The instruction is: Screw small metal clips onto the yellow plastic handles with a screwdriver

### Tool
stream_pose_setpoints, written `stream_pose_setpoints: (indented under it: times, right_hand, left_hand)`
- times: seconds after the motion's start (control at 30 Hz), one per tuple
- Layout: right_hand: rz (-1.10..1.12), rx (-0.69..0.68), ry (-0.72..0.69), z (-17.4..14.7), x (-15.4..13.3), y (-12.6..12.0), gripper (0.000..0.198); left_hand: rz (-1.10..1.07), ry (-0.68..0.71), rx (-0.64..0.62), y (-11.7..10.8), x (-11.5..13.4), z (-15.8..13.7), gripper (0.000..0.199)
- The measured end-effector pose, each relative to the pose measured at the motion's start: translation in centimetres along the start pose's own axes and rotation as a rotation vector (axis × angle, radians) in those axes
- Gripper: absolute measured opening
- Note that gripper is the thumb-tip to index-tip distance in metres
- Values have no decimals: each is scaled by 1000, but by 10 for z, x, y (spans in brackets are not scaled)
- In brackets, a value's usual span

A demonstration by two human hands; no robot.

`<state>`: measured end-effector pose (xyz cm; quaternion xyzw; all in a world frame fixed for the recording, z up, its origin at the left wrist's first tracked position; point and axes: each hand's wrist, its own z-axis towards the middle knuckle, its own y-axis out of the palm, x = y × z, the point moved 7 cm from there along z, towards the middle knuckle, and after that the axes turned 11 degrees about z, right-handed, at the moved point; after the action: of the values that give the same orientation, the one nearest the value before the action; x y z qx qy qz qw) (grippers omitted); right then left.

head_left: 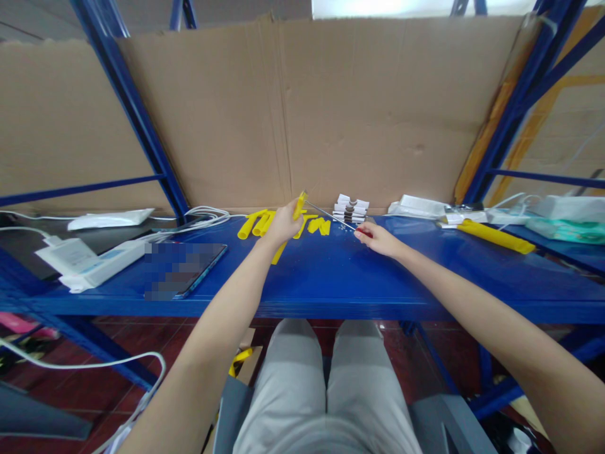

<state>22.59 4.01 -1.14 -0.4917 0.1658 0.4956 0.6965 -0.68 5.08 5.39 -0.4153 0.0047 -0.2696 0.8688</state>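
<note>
Raised over the blue shelf top, my left hand is closed on a small yellow piece. My right hand grips the red handle of a screwdriver. Its long metal shaft points up and left, with the tip at or very near the yellow piece; contact cannot be made out. Yellow tubes lie just left of my left hand. Short yellow pieces rest between the hands. Behind the shaft stands a stack of white folded pieces with dark bands, and tiny silvery bits lie by it.
A phone or tablet, a white power strip and coiled white cable are on the left. Rightward lie a long yellow tube and white packages. Cardboard closes the back; blue posts flank it.
</note>
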Motion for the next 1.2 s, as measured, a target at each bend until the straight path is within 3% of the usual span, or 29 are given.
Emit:
stream_pose_setpoints:
  times: [0.13, 0.5, 0.6, 0.77, 1.0, 1.2]
  right_hand:
    - [-34, -42, 24, 1, 0, 1, 34]
    - [71, 55, 27, 0, 5, -1, 31]
    - [69, 18, 50, 2, 5, 0, 29]
    - [-6, -34, 39, 3, 4, 2, 30]
    - [-60, 89, -96, -1, -3, -7, 28]
    - [-122, 33, -25, 0, 0, -5, 30]
  left_hand:
    - [6, -9, -1, -1, -1, 0, 44]
    - [31, -11, -29, 0, 2, -1, 46]
    - [24, -7, -20, -1, 2, -1, 46]
    - [30, -11, -24, -2, 2, -1, 46]
    - [54, 6, -30, 2, 0, -1, 43]
    - [49, 2, -9, 2, -2, 0, 41]
